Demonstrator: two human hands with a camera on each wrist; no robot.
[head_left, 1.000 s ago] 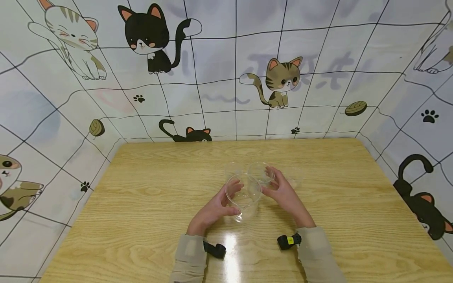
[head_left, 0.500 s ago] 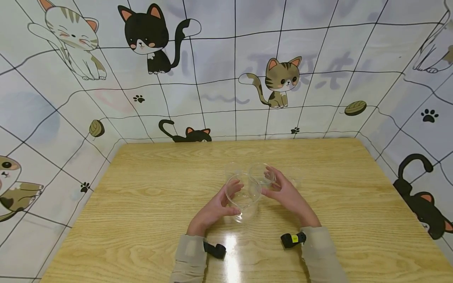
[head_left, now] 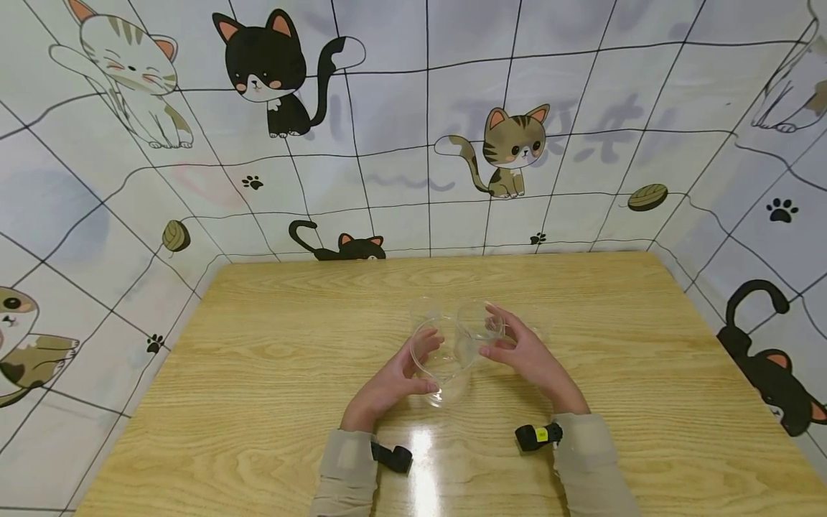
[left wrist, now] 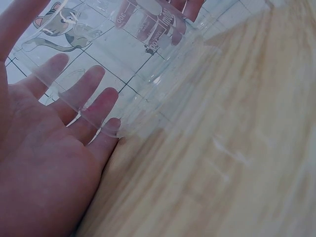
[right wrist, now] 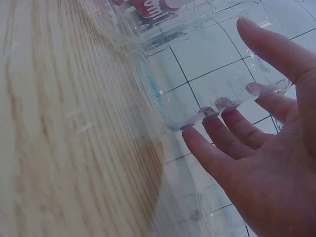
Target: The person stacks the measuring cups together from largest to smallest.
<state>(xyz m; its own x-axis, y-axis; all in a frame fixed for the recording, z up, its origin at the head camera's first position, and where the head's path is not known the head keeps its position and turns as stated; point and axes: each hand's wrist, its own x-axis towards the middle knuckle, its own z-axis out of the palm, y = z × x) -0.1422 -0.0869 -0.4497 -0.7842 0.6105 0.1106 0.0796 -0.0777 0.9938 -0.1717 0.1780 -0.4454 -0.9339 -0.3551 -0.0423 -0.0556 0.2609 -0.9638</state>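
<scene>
A large clear beaker (head_left: 455, 380) stands on the table, with my left hand (head_left: 390, 380) curved round its left side, thumb in front and fingers behind. White ml markings show through its wall in the left wrist view. Just behind it to the right is a smaller clear beaker (head_left: 477, 322), held by my right hand (head_left: 533, 362) from its right side. In the right wrist view, the fingertips (right wrist: 210, 112) lie along one side of the smaller beaker (right wrist: 207, 74) and the thumb is on the other. The two beakers look very close; whether they touch I cannot tell.
Faint outlines of further clear vessels show behind the large beaker (head_left: 423, 307) and right of my right hand (head_left: 539, 319); their shapes are hard to make out. The wooden table (head_left: 271, 359) is bordered by a cat-printed backdrop (head_left: 400, 129) at the back and sides.
My right hand has shifted slightly right and nearer with the smaller beaker. The left hand and the large beaker have stayed in place.
</scene>
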